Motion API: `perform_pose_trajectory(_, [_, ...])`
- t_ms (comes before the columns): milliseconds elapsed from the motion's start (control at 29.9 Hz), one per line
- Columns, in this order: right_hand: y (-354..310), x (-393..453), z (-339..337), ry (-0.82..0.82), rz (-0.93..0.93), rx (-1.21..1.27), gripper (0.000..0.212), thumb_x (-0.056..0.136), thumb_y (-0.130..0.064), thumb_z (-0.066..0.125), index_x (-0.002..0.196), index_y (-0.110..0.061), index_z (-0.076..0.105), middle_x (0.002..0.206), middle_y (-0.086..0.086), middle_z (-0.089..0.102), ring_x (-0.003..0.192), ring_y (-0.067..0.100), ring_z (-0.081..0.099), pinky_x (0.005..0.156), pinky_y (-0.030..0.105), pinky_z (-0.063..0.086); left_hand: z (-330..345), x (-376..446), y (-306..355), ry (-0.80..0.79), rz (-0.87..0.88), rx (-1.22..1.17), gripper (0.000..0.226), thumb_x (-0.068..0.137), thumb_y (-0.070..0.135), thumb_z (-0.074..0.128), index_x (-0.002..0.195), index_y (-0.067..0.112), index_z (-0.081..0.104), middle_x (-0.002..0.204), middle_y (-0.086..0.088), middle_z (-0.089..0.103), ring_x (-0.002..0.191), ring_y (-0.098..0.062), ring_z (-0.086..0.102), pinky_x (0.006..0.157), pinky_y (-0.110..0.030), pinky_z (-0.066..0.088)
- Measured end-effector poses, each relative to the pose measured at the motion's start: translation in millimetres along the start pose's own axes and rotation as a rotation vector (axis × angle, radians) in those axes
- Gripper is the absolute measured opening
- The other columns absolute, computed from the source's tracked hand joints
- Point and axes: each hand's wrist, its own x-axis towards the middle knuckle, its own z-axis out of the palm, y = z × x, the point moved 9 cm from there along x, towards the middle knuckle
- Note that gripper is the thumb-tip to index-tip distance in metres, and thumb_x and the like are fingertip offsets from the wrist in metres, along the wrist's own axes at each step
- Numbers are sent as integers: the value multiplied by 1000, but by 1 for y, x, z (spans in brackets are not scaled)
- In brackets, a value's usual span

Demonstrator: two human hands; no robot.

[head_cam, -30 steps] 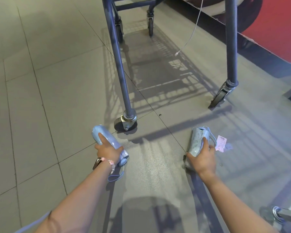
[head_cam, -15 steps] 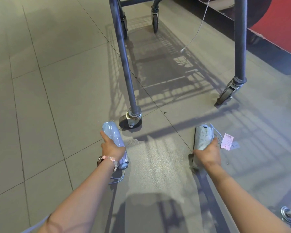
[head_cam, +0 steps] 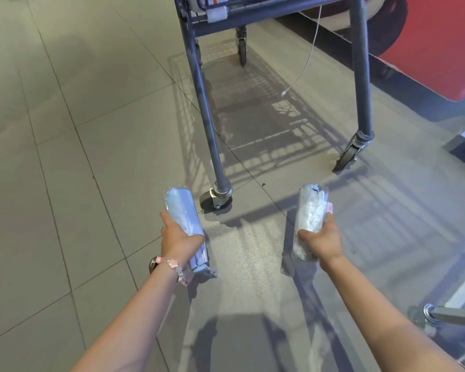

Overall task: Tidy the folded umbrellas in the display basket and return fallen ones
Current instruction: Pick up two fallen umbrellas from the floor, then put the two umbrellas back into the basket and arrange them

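My left hand (head_cam: 178, 238) grips a light blue folded umbrella (head_cam: 181, 210) in a clear wrapper, held off the tiled floor with its end pointing forward. My right hand (head_cam: 323, 241) grips a white patterned folded umbrella (head_cam: 310, 210), also wrapped, with a pink tag at its side. Ahead stands the wheeled display basket stand (head_cam: 211, 122); only its grey legs, castors and the underside of the basket at the top edge show. The basket's contents are out of sight.
A near castor (head_cam: 215, 201) sits just beyond the blue umbrella, another castor (head_cam: 350, 153) to the right. A thin white cord (head_cam: 306, 57) hangs under the basket. A red display (head_cam: 435, 41) stands at the right. A metal foot (head_cam: 430, 314) is at lower right.
Both hands have lifted the umbrellas off the floor and raised them toward the stand. The view has tilted up, showing the basket's underside.
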Motion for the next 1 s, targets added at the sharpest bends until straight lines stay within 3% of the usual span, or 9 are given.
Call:
perform_pose_trajectory(134, [-38, -34, -14, -55, -2, 25, 46, 71, -3, 65, 110, -12, 43, 99, 11, 57, 86, 32, 57, 74, 42, 53, -26, -25, 21, -26, -16, -41, 85, 72, 8, 62, 141, 20, 13, 134, -14, 41, 107, -36, 52, 72, -33, 45])
perform_pose_trajectory(234, [-69, -65, -29, -102, -12, 112, 52, 72, 3, 62, 119, -11, 44, 94, 4, 56, 85, 27, 57, 69, 36, 52, -47, -51, 43, -53, 7, -71, 53, 68, 8, 64, 111, 14, 33, 119, -14, 48, 96, -33, 54, 65, -33, 44])
perform_pose_trajectory(367, [-110, -108, -50, -163, -24, 211, 57, 71, 10, 60, 123, -8, 47, 90, 1, 60, 76, 18, 60, 60, 29, 50, -79, -92, 78, -91, 48, -116, 52, 52, 18, 59, 102, 9, 49, 108, -18, 60, 91, -34, 62, 63, -32, 48])
perform_pose_trajectory(434, [-133, -132, -64, -179, -40, 216, 60, 70, 9, 62, 125, -11, 48, 92, 1, 61, 75, 15, 60, 56, 24, 51, -98, -115, 97, -104, 81, -129, 52, 51, 17, 60, 101, 11, 48, 107, -17, 60, 90, -33, 63, 65, -34, 49])
perform_pose_trajectory(601, [-190, -194, -105, -230, -46, 253, 69, 70, 3, 66, 132, -15, 41, 109, 8, 59, 77, 19, 61, 56, 29, 51, -148, -177, 149, -139, 165, -125, 52, 50, 15, 61, 99, 13, 43, 109, -16, 56, 90, -30, 60, 71, -38, 50])
perform_pose_trajectory(735, [-236, -239, -144, -243, -87, 272, 68, 73, 6, 64, 133, -14, 39, 102, 1, 60, 79, 9, 59, 59, 24, 50, -192, -234, 196, -164, 223, -124, 45, 59, 9, 62, 99, 14, 42, 106, -12, 56, 84, -24, 56, 62, -32, 45])
perform_pose_trajectory(869, [-284, -284, -180, -273, -122, 318, 72, 72, 7, 63, 136, -13, 37, 115, 5, 59, 82, 9, 61, 63, 23, 50, -230, -293, 246, -225, 268, -136, 54, 52, 14, 59, 103, 18, 41, 95, -2, 55, 86, -22, 57, 78, -40, 50])
perform_pose_trajectory(1002, [-335, -331, -215, -312, -175, 335, 88, 57, -9, 64, 138, -17, 33, 124, 5, 57, 89, 8, 62, 64, 21, 50, -268, -352, 296, -273, 295, -173, 56, 52, 11, 55, 106, 16, 39, 88, 3, 52, 79, -17, 54, 64, -30, 46])
